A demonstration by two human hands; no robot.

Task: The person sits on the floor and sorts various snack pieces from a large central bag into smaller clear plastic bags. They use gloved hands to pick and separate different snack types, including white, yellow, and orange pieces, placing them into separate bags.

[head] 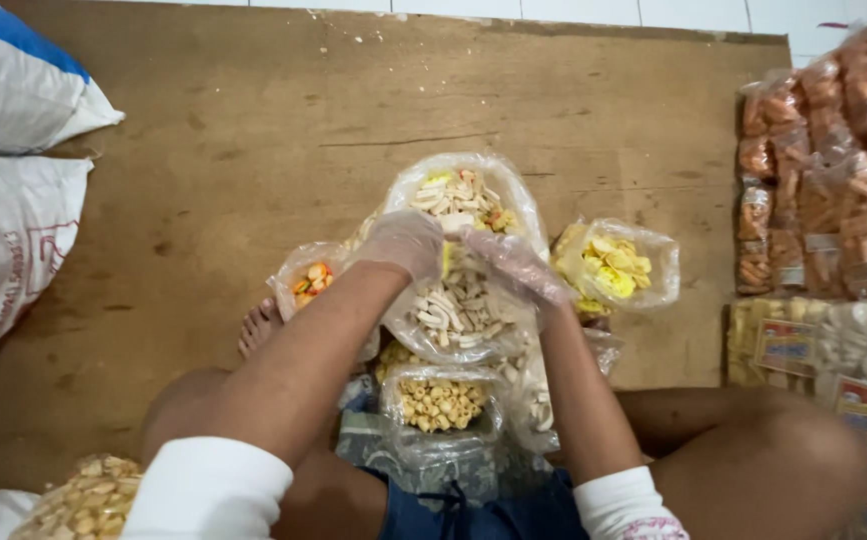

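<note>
floor: I see brown boards (253, 150), white tiles (513, 10) behind
sides: sacks (13, 200) – packed snacks (833, 170)
hands: left hand (403, 243), right hand (513, 265) both grip snack bag (463, 300)

Clear bag (463, 250) in the gloved hands: off-white stick-shaped crackers, with yellow, orange and pale pieces near its top. Left hand (405, 243) and right hand (515, 265): thin, see-through plastic gloves; white sleeve cuffs (208, 490). Small bag at right (615, 265): bright yellow crackers. Small bag at left (311, 282): orange and green pieces. Bag in the lap (440, 402): tan, ring-like pieces. Floor board (253, 130): mid-brown wood with darker scuffs. Sacks (13, 200): white, one with a blue band, one with red print. Stacked packets at far right (823, 160): orange-red crackers; below them, pale yellow and white packets with red-and-yellow labels (833, 350).
</note>
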